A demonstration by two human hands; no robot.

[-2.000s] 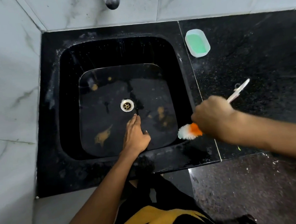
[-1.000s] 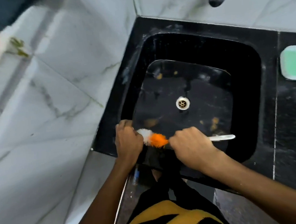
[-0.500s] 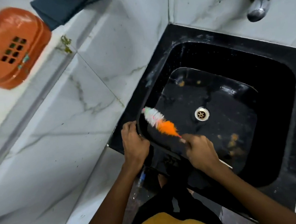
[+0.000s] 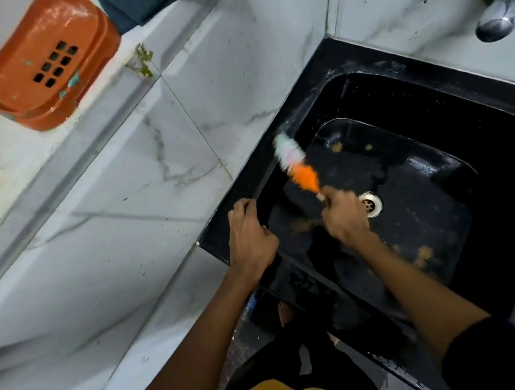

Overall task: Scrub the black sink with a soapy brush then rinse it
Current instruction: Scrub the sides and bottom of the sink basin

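The right hand [image 4: 344, 217] clasps the fuzzy orange-and-white bristle brush [image 4: 297, 166], its tip slanting toward the glossy black square sink's [image 4: 499, 150] far-left corner. The left hand [image 4: 250, 240] curls over the near-left rim.

Left hand [image 4: 251, 240] reaching forward, fingers curling over sink [image 4: 478, 101] rim at near left corner, gripping it. Right hand [image 4: 346, 217] closing in fist around brush [image 4: 297, 166] handle, knuckles up, forearm extending diagonally over basin. Both forearms bare, dark sleeve at right elbow.
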